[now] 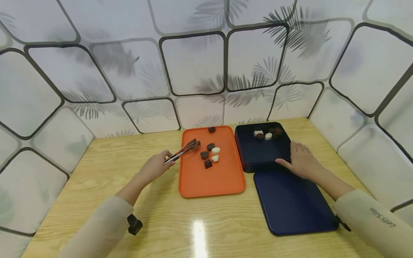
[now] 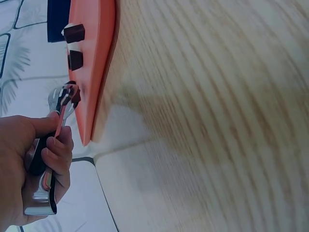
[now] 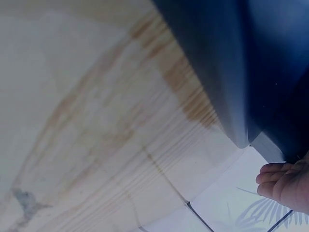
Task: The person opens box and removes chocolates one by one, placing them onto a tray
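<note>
Tongs [image 1: 183,151]: over the left edge of the orange tray [image 1: 211,183], head slanting in above its far half. I have them by the handles in the left hand [image 1: 156,165], fingers curled round and thumb along the top. At the tongs' head I see something dark in the left wrist view; I cannot tell whether it is gripped or lies behind.

Right of the tips, on the tray: three dark chocolates [image 1: 204,155] and two white pieces [image 1: 216,150], grouped closely. Another dark piece [image 1: 211,129] sits alone by the far rim.

Just right of the tray: navy box [image 1: 262,153]. White, brown and darker pieces lie together in its far part. My right hand [image 1: 303,160] is at its right side, flat, fingers straight, thumb spread, grasping nothing; I cannot tell how firmly it presses.

Nearer me, a flat navy panel [image 1: 295,208] lies on the wood-grain table [image 1: 161,222]. Behind, patterned hanging cloth [image 1: 196,64] with dark outlines and grey leaves.
</note>
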The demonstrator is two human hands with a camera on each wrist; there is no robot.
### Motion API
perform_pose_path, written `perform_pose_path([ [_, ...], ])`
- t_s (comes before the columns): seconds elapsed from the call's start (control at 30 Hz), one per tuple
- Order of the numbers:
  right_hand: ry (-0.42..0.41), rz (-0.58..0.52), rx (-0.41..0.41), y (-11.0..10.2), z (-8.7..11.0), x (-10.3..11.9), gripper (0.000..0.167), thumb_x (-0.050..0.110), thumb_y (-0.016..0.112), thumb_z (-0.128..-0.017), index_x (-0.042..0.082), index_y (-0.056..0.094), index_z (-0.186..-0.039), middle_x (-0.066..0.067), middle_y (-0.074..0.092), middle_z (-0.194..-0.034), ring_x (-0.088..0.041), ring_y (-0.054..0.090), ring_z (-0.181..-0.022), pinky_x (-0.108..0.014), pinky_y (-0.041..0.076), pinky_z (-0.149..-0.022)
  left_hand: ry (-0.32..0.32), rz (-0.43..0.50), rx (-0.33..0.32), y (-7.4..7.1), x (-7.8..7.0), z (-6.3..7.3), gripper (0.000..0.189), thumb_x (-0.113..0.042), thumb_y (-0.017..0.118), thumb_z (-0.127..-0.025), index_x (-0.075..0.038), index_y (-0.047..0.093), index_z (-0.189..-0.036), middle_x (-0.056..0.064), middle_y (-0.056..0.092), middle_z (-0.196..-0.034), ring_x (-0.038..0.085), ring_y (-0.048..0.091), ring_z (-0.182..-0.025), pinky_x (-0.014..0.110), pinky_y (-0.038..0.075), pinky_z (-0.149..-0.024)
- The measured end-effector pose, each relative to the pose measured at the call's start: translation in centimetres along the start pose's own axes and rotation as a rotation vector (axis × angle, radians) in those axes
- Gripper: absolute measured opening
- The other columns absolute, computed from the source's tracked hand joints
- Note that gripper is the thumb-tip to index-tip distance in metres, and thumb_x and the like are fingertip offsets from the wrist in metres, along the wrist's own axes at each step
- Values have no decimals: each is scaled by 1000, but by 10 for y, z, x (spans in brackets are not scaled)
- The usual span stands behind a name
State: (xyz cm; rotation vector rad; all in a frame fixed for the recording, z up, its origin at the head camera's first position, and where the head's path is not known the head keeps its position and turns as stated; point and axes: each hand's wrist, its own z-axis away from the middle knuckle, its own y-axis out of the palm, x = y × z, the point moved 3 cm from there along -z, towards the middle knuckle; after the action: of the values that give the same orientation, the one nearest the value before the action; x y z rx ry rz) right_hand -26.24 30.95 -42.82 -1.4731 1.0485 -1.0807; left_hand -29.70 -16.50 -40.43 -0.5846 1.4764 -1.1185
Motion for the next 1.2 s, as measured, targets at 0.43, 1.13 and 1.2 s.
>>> perform_pose_path([
  [0.43,13,2,27,1,1,-3,97,58,46,-93,-27,22,-133,-47,29,-134,-59,27,-126,-63,19,-105,-22,52,29,4,-3,1,29,-24,58,-95,-4,54,-115,11,62,-74,15,42,-51,27,32,-48],
  [1.13,9,-6,19,1,-1,-2,97,58,47,-92,-26,22,-133,-47,30,-133,-59,27,-126,-63,20,-105,-39,230,100,0,-31,-11,45,-24,62,-90,-2,47,-126,8,59,-84,15,49,-56,25,40,-46],
  [1.2,7,-6,17,2,-1,-2,97,58,47,-92,-26,22,-133,-47,30,-133,-59,28,-126,-63,20,-105,-29,240,105,4,-36,-14,45,-25,62,-90,-3,46,-127,10,60,-88,16,50,-58,26,42,-47],
])
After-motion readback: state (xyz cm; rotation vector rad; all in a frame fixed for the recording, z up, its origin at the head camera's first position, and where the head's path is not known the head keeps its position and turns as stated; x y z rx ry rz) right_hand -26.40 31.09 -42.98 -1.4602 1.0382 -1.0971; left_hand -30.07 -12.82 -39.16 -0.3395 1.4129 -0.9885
